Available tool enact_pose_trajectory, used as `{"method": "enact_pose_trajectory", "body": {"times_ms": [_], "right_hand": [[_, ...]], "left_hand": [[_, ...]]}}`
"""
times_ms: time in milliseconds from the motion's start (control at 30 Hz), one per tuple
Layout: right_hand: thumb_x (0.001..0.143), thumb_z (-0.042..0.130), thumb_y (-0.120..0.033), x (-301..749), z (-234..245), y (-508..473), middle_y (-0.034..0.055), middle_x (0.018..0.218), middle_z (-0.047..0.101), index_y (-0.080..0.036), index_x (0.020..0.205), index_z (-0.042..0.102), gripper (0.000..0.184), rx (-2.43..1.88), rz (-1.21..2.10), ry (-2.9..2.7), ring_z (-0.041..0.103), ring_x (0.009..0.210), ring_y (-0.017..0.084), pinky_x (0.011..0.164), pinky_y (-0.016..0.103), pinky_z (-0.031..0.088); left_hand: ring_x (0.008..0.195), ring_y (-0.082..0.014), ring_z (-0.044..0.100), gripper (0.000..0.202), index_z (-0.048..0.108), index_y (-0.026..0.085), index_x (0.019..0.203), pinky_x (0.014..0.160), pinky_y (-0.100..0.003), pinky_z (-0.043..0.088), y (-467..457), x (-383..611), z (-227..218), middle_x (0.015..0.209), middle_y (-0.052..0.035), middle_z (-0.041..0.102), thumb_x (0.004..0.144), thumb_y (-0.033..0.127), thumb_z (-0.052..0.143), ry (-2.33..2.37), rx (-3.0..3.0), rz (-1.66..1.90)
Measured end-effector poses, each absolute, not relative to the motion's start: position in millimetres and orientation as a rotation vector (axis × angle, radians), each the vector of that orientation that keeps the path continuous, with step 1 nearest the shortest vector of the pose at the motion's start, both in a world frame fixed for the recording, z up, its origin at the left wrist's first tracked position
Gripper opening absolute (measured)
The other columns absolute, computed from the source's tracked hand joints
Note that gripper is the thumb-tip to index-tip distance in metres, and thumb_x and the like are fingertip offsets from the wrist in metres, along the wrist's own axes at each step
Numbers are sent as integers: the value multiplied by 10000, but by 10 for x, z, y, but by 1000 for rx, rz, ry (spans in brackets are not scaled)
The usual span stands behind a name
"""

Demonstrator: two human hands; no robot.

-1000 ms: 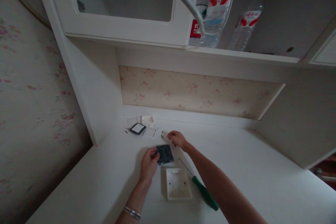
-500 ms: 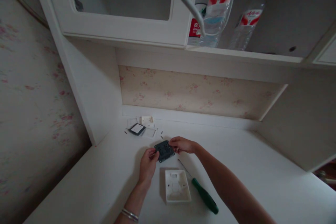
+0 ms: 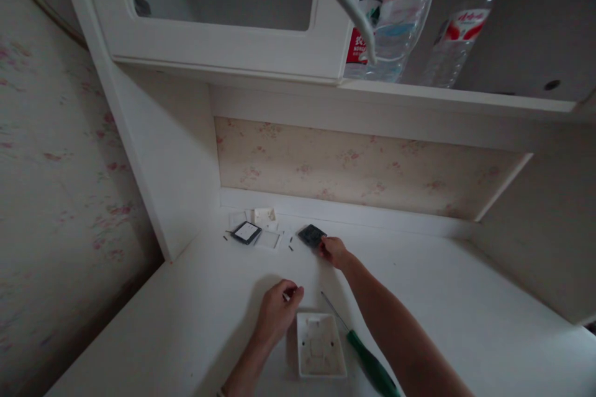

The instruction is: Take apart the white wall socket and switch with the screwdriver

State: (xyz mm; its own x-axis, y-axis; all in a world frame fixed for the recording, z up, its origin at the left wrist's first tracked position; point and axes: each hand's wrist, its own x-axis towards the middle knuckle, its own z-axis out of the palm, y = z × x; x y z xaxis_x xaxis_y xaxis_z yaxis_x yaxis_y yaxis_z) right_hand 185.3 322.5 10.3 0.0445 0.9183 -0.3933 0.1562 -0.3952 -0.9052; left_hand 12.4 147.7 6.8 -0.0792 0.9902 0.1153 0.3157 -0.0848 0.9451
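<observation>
My right hand (image 3: 333, 250) reaches to the back of the white desktop and grips the near right corner of a dark, square wall switch module (image 3: 311, 236). Closer to me, my left hand (image 3: 280, 306) is curled, thumb against fingers; something small may be in the pinch, but I cannot make it out. Just right of that hand lies an open white back box (image 3: 321, 346), hollow side up. A screwdriver with a green handle (image 3: 371, 362) rests beside the box, its thin shaft pointing away from me, under my right forearm.
Left of the module lie a dark square panel with a white face (image 3: 246, 232), a clear frame (image 3: 267, 239), a small white box (image 3: 264, 216) and tiny dark bits. Overhead, a shelf holds plastic bottles (image 3: 403, 18), near a hanging grey tube (image 3: 347, 6).
The dark module has moved away from me to the back of the desk in my right hand. My left hand has let go of it and drawn back toward the white box.
</observation>
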Motion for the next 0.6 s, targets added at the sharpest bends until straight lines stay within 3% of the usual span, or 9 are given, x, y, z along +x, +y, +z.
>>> {"method": "enact_pose_trajectory", "body": {"times_ms": [200, 300, 400, 533, 600], "right_hand": [[913, 563, -331, 1645, 287, 3261, 75, 1129, 596, -153, 1173, 553, 315, -1563, 1497, -1249, 615, 920, 185, 767, 375, 539], [927, 536, -307, 1677, 426, 3146, 61, 1038, 628, -145, 1134, 555, 264, -1558, 1509, -1378, 614, 720, 107, 617, 248, 515], [901, 554, -298, 1832, 593, 2928, 33, 856, 660, -136, 1005, 603, 199, -1549, 1558, -1592, 515, 486, 38, 439, 159, 381], [766, 690, -348, 2093, 818, 2530, 22, 652, 651, -123, 871, 673, 249, -1538, 1763, -1934, 515, 412, 82, 367, 174, 327], [769, 664, -375, 2156, 887, 2329, 18, 679, 662, -151, 952, 679, 289, -1497, 1868, -2275, 549, 444, 98, 382, 175, 355]], "left_hand": [[605, -162, 583, 196, 716, 181, 816, 590, -246, 418, 1443, 99, 81, 772, -34, 703, 736, 331, 618, 1446, 1537, 1074], [630, -157, 599, 241, 717, 168, 897, 594, -233, 427, 1418, 75, 103, 842, -43, 711, 703, 276, 626, 1394, 1558, 1011], [731, -162, 631, 277, 719, 153, 936, 662, -224, 452, 1383, 54, 138, 907, -51, 716, 697, 221, 597, 1342, 1601, 927], [718, -159, 638, 271, 722, 151, 926, 663, -230, 472, 1353, 59, 163, 912, -51, 722, 739, 263, 562, 1330, 1613, 854], [652, -153, 629, 281, 716, 143, 927, 626, -237, 473, 1353, 71, 164, 880, -50, 722, 754, 295, 555, 1319, 1595, 845]]}}
